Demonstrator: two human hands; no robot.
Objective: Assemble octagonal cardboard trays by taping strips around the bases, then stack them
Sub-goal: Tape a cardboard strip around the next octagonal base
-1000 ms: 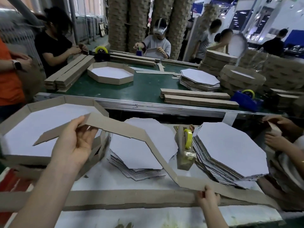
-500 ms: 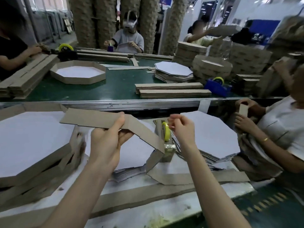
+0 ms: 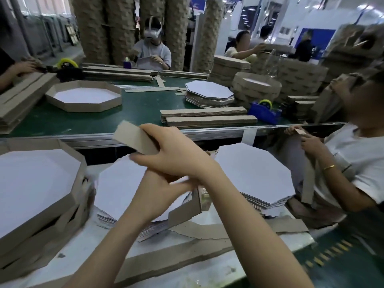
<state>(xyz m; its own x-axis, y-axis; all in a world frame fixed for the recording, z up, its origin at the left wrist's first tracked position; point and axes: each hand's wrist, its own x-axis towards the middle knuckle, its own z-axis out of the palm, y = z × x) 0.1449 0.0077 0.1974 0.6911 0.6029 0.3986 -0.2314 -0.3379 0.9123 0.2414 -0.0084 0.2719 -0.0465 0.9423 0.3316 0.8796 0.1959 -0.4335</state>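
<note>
The right hand (image 3: 176,156) is crossed over the left, its grip closed on one end of a folded cardboard strip (image 3: 135,138), fingers curled around it above the near surface (image 3: 207,273). The strip's other part hangs bent beneath the right wrist, down to the surface. The left hand (image 3: 158,192) lies under that wrist at the strip; it is blurred and partly hidden, so its grip cannot be told. Behind the hands are two stacks of white octagonal bases, one in the middle (image 3: 116,183) and one at right (image 3: 253,169). Finished trays (image 3: 37,179) are stacked at left. A blue tape dispenser (image 3: 264,110) stands on the green surface beyond.
</note>
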